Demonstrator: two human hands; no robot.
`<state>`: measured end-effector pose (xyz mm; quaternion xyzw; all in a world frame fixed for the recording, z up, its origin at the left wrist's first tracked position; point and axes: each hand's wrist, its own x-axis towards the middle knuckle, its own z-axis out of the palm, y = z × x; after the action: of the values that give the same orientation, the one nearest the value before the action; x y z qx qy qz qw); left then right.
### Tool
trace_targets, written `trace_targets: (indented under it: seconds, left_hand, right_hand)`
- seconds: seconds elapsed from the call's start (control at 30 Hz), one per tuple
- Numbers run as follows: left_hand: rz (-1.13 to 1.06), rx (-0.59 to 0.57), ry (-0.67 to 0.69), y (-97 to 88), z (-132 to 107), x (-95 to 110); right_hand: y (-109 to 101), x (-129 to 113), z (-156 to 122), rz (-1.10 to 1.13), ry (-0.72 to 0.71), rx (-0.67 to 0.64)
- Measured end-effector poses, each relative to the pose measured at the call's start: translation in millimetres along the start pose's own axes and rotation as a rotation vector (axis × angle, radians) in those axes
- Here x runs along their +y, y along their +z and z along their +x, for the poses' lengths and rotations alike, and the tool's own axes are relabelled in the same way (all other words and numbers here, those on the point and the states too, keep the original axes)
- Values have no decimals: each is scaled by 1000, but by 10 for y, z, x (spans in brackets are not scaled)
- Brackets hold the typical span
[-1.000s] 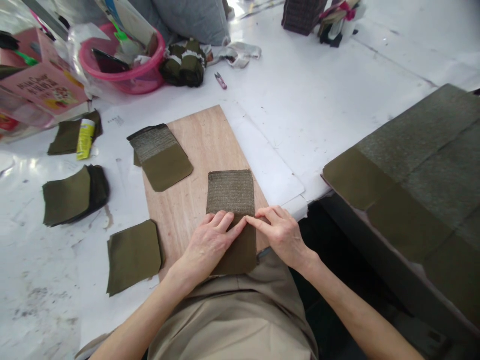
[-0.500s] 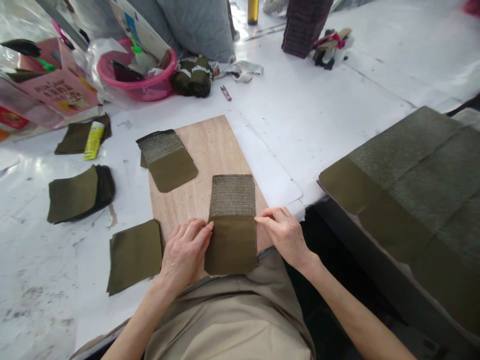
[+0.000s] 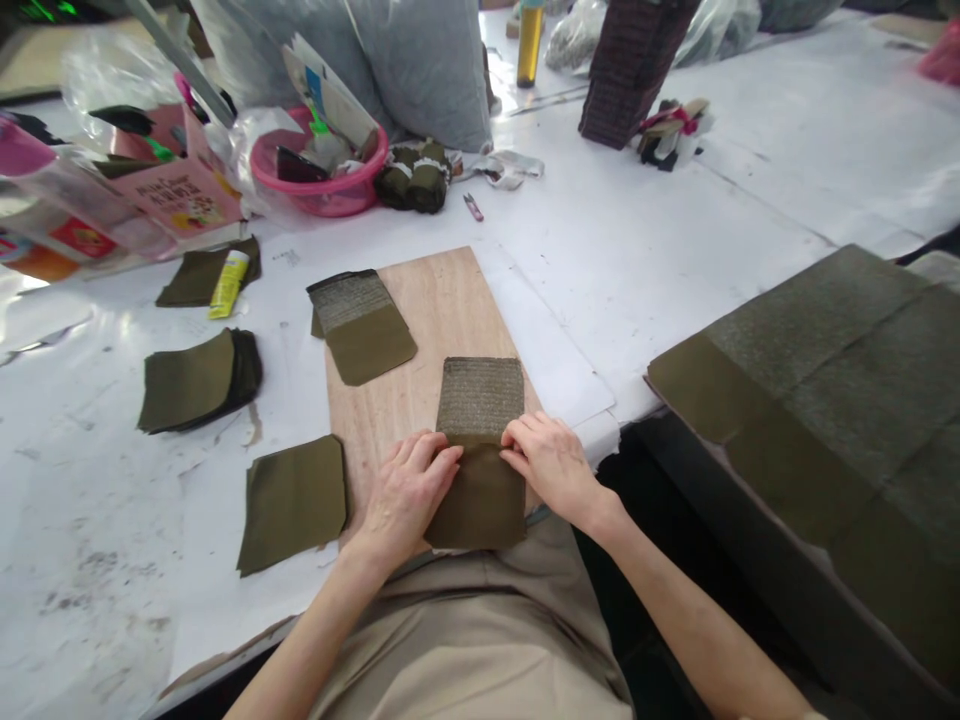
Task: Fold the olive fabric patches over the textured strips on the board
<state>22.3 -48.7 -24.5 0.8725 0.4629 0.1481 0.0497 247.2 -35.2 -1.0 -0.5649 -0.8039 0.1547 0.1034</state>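
An olive fabric piece (image 3: 480,505) lies in front of me at the near edge of a wooden board (image 3: 442,300), its far part a greyish textured band. My left hand (image 3: 409,490) pinches its top edge on the left, just below that band. On the right, my right hand (image 3: 551,465) pinches the same edge between thumb and fingers. Farther up the board rests a similar two-tone fabric piece (image 3: 367,340). Left of the board is a stack of olive fabric pieces (image 3: 292,505) with cut corners.
More fabric stacks (image 3: 191,380) lie at left, one under a yellow tube (image 3: 229,285). Behind stand a pink basket (image 3: 330,195), rolled dark fabric (image 3: 416,180) and small thread snips (image 3: 473,207). Large olive panels (image 3: 825,350) spread at right beyond a dark gap.
Both hands have moved inward from the fabric's side edges onto the edge below the textured band. The camera view has shifted slightly, so the table's things appear farther right.
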Motion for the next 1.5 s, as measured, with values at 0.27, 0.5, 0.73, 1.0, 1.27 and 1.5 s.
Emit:
trace_targets:
  seconds: [0.27, 0.5, 0.73, 1.0, 1.27, 1.5]
  left_hand:
    - [-62, -148, 93, -110, 207, 173]
    - [-90, -143, 35, -29, 271, 177]
    - [-241, -106, -87, -113, 25, 135]
    - [-605, 264, -681, -498, -510, -210]
    - [-93, 466, -1072, -449, -1083, -757]
    - [79, 430, -1095, -336, -1122, -753]
  right_hand:
    - [-37, 27, -82, 142, -62, 11]
    - [180, 327, -137, 341, 34, -17]
    - [270, 291, -102, 140, 91, 68]
    - [354, 259, -110, 77, -13, 222]
    - [376, 230, -131, 48, -87, 297]
    - [396, 210, -149, 2, -94, 324]
